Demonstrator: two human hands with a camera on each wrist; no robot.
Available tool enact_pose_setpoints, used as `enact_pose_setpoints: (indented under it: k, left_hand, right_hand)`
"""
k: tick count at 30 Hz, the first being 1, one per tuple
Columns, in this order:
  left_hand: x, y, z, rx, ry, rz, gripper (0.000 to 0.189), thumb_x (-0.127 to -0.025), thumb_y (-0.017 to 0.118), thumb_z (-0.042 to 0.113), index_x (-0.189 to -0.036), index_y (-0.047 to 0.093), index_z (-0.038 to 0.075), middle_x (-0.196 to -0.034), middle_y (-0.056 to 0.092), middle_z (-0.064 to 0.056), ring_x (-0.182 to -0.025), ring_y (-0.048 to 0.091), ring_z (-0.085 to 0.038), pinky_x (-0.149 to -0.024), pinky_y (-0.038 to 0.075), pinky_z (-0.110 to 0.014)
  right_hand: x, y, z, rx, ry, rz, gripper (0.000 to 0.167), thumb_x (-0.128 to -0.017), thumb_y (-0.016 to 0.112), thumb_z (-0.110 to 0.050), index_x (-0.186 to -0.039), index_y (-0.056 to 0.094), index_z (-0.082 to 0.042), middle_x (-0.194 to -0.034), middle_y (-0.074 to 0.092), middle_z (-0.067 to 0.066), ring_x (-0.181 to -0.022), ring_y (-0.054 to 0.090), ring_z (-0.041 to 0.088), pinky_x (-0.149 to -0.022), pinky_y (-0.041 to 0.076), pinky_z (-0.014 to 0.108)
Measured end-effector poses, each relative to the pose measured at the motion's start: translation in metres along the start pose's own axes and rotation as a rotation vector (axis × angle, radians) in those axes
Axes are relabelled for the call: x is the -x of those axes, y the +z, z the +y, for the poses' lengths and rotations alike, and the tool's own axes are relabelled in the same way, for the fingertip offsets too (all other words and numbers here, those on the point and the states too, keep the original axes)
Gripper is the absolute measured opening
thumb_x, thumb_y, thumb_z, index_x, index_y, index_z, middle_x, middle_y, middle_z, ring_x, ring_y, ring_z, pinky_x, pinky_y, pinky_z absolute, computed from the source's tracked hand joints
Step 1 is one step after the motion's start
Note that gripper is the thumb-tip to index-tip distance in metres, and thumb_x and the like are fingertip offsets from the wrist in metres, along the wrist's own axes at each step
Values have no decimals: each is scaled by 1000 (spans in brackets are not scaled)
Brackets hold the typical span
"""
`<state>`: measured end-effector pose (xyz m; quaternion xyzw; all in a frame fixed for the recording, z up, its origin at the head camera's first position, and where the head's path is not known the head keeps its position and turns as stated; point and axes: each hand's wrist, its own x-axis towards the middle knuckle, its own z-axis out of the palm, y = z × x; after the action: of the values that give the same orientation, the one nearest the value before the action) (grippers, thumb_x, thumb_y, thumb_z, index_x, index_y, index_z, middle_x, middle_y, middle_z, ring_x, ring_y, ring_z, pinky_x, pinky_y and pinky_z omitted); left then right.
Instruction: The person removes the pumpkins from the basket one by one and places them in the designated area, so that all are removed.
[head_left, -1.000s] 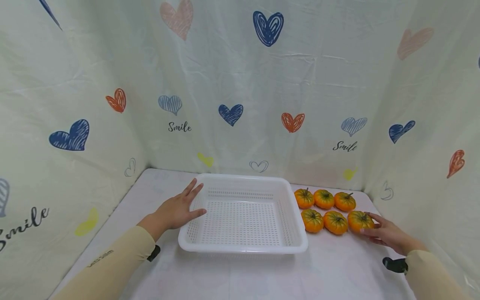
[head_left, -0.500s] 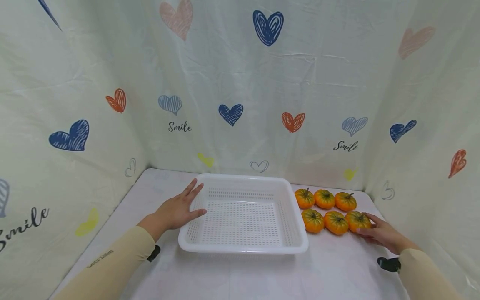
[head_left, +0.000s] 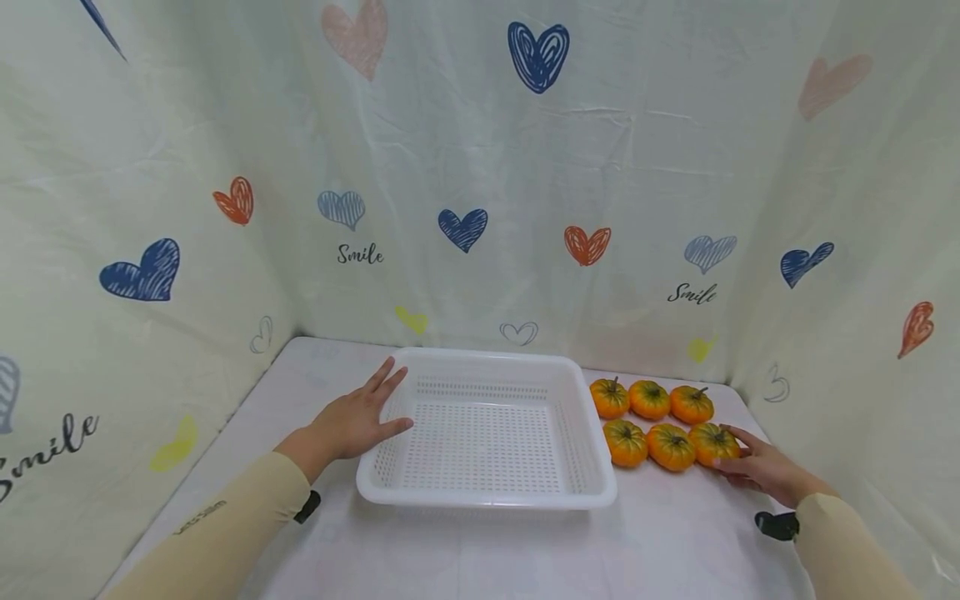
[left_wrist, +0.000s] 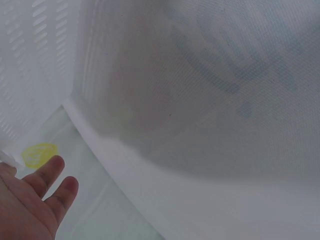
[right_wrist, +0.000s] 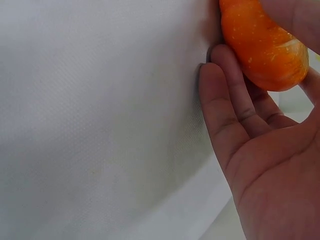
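A white perforated plastic basket (head_left: 491, 501) stands on the table with nothing in it. My left hand (head_left: 354, 423) rests on its left rim, thumb and fingers spread and straight. Right of the basket sit several small orange pumpkins with green-streaked tops, in two rows. At the right end of the front row, my right hand (head_left: 771, 468) grips a pumpkin (head_left: 711, 442), thumb at the near side and fingers round the far and right sides. The right wrist view shows that pumpkin's orange side (right_wrist: 265, 47) between thumb and fingers, low against the tabletop.
The other front-row pumpkins (head_left: 671, 447) stand close together, and the back row (head_left: 648, 399) lies just behind them. A white cloth covers the table (head_left: 450, 554). Heart-printed curtains (head_left: 525, 167) enclose it at the back and both sides.
My right hand has shifted a little to the left, and the end pumpkin has moved with it, closer to its neighbour. The left hand and basket have stayed put.
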<state>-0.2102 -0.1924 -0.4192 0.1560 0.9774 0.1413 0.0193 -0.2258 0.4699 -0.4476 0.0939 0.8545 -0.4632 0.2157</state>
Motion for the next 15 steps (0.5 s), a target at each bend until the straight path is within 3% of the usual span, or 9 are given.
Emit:
enact_pose_setpoints:
  k: [15]
  left_hand:
    - [-2, 1, -1, 10, 0, -4, 87, -97, 54, 58, -161, 15, 15, -167, 1, -12, -131, 47, -45, -98, 44, -61]
  right_hand:
    - [-1, -3, -3, -29, 14, -40, 98, -95, 70, -25, -157, -3, -1, -147, 13, 40, -110, 54, 32, -95, 51, 43]
